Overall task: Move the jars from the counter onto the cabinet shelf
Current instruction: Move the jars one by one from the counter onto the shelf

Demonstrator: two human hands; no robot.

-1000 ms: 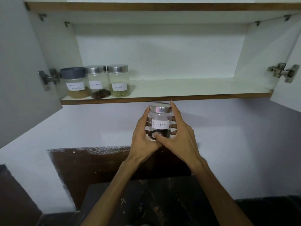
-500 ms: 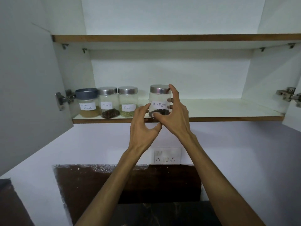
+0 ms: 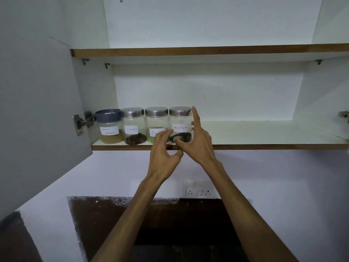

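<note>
The black pepper jar [image 3: 180, 118], clear glass with a steel lid and a white label, stands on the lower cabinet shelf [image 3: 255, 133], right beside the fennel jar [image 3: 156, 120]. My right hand [image 3: 198, 144] grips it: the thumb is low on its front, the index finger runs up its right side, and the other fingers are behind the glass. My left hand [image 3: 164, 154] is loosely curled, with its fingertips touching the jar's lower left front and partly hiding the fennel label. Further left stand the cloves jar [image 3: 133, 127] and the blue-lidded garam masala jar [image 3: 109, 127].
The cabinet's left door [image 3: 37, 110] hangs open on its hinge [image 3: 81, 121], and a second hinge [image 3: 343, 115] shows at the right edge. An upper shelf [image 3: 207, 51] runs above. White shelf surface stretches right of the jars. A wall socket [image 3: 198, 190] sits below.
Both hands lifted the black pepper jar from below the shelf and set it down beside the fennel jar. My left hand has loosened from it.
</note>
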